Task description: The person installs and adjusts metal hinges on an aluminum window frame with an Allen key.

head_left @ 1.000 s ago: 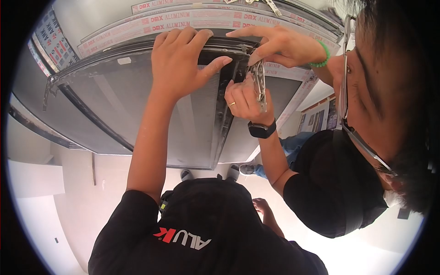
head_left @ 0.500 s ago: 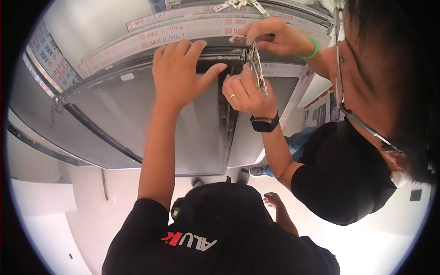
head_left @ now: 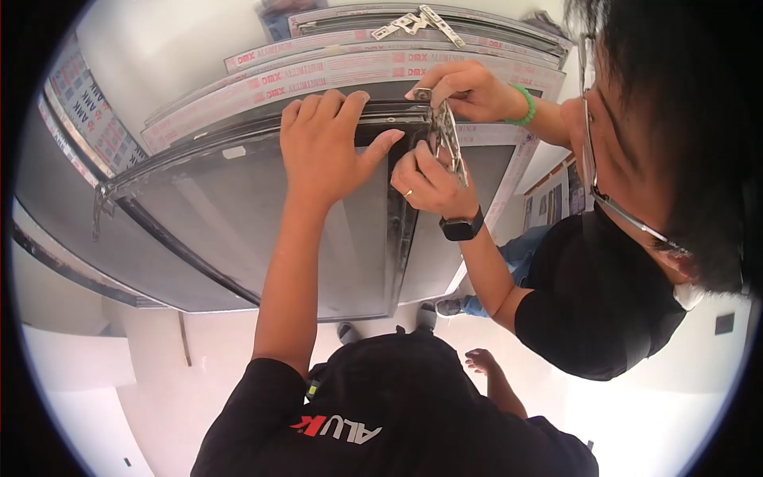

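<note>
My left hand (head_left: 326, 147) holds the top edge of a dark window frame (head_left: 246, 131), its fingers hooked over the rim and its thumb stretched toward the corner. My right hand (head_left: 479, 362) hangs low beside my body, fingers loosely apart, nothing in it. A co-worker's two hands are at the frame's corner, close to my thumb. One co-worker hand (head_left: 433, 183), with a ring and a black watch, grips a silver metal window hinge (head_left: 450, 139). The other co-worker hand (head_left: 469, 91), with a green bracelet, pinches the hinge's upper end.
Behind the frame lean several more frames wrapped in pink-and-white printed film (head_left: 318, 78). Loose metal hinge pieces (head_left: 417, 24) lie on top of them. Wrapped profiles (head_left: 87, 103) stand at the left. The co-worker in a black shirt (head_left: 596, 294) leans in close from the right.
The view has shifted slightly, so most things sit a little lower and to the right. My left hand keeps its place on the frame. The co-worker's hands stay on the hinge at the corner.
</note>
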Tool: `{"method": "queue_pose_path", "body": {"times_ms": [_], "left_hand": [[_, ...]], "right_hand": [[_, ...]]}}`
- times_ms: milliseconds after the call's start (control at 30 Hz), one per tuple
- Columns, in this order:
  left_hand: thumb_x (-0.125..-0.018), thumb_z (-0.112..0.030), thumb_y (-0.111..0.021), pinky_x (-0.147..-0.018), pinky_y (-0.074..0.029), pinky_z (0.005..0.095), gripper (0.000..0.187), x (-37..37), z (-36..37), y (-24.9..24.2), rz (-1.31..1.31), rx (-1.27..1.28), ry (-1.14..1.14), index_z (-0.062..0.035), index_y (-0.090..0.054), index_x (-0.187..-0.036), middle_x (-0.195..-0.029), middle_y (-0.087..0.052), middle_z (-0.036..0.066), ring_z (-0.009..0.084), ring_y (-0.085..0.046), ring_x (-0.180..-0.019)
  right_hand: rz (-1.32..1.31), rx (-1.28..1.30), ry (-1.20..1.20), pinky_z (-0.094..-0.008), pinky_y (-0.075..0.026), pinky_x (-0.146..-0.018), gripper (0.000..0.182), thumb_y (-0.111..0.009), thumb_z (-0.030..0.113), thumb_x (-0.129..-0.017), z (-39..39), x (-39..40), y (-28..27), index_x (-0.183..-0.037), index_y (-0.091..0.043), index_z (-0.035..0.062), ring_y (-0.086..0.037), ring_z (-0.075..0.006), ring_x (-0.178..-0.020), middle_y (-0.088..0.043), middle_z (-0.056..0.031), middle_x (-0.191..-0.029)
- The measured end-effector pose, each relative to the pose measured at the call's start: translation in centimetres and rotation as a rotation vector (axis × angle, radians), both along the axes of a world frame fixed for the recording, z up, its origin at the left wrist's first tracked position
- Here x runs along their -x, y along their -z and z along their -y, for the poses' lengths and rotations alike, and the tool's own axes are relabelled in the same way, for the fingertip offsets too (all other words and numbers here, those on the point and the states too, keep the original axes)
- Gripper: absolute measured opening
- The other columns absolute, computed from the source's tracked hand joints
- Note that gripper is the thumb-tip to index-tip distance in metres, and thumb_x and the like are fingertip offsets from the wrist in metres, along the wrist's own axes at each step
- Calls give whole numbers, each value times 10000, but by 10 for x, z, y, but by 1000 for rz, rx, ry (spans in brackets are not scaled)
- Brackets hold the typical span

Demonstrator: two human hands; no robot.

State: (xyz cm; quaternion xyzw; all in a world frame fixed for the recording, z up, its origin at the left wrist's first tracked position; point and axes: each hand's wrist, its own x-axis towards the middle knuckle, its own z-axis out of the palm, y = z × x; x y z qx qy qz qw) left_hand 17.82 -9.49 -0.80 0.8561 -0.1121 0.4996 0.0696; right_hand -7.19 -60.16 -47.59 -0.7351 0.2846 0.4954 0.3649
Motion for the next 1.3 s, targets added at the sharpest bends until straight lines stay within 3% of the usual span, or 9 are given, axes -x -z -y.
{"method": "queue_pose_path", "body": {"times_ms": [500, 567, 600, 667, 767, 900, 1133, 1200, 1300], "left_hand": [[-773, -543, -806, -844, -431, 398, 549, 1, 6, -4, -50, -75, -53, -100, -719, -1084, -910, -664, 19, 237, -606, -876], [-813, -551, -781, -844, -437, 396, 565, 3, 9, -6, -102, -68, -92, -69, -717, -1102, -940, -686, 49, 256, -627, -899], [-813, -551, -781, -844, -437, 396, 565, 4, 11, -8, -111, -86, -78, -69, -717, -1102, -940, -686, 49, 256, -627, -899], [-826, -534, -786, -820, -471, 418, 573, 5, 15, -14, -121, -122, -118, -32, -704, -1089, -932, -691, 93, 296, -650, -890], [-833, -493, -804, -784, -509, 426, 564, 6, 19, -43, -522, -36, -60, 0, -681, -1078, -914, -699, 149, 351, -678, -868], [-837, -438, -817, -747, -533, 414, 555, -10, 22, -59, -770, 5, 126, 0, -652, -1135, -900, -707, 181, 370, -706, -844], [-775, -343, -862, -810, -553, 428, 706, -12, 33, -42, -671, 67, 172, -26, -552, -1325, -1040, -739, 186, 359, -729, -946], [-766, -331, -862, -821, -552, 433, 757, -12, 33, -39, -648, 37, 179, -22, -520, -1366, -1074, -735, 185, 361, -725, -975], [-734, -366, -886, -832, -542, 453, 784, -16, 27, -28, -521, -135, 146, -1, -548, -1340, -1088, -722, 179, 368, -710, -995]], "right_hand": [[-7, -16, 80, -455, -546, -770, 368, -709, 394, -939, -9, 14, 14, -1215, -692, 150, -716, -221, -893, -753, -72, -1046], [9, -6, 56, -459, -548, -744, 377, -715, 398, -937, -7, 16, 24, -1219, -689, 149, -716, -222, -871, -755, -71, -1043], [49, -12, 63, -395, -533, -583, 353, -721, 396, -943, -7, 17, 27, -1156, -710, 114, -689, -188, -707, -750, -63, -914], [56, 7, 29, -406, -542, -579, 371, -713, 402, -933, -6, 16, 41, -1144, -719, 97, -677, -190, -706, -747, -58, -917], [393, 97, -320, -453, -599, -832, 392, -688, 406, -922, -13, 11, 58, -1129, -733, 76, -733, -356, -932, -764, -155, -1027], [443, 103, -366, -454, -540, -975, 447, -709, 426, -922, -67, -35, -1, -1201, -714, 78, -692, -376, -1102, -743, -200, -1128], [724, -248, -307, -438, -549, -942, 397, -674, 319, -935, -165, -100, -90, -1218, -677, 39, -700, -378, -1054, -736, -206, -1109], [1031, -404, -487, -459, -528, -975, 401, -641, 322, -954, -187, -117, -96, -1233, -676, 36, -667, -381, -1108, -714, -198, -1173], [926, -424, -556, -449, -515, -996, 380, -626, 300, -970, -214, -144, -153, -1253, -664, 50, -633, -365, -1173, -688, -169, -1236]]}}
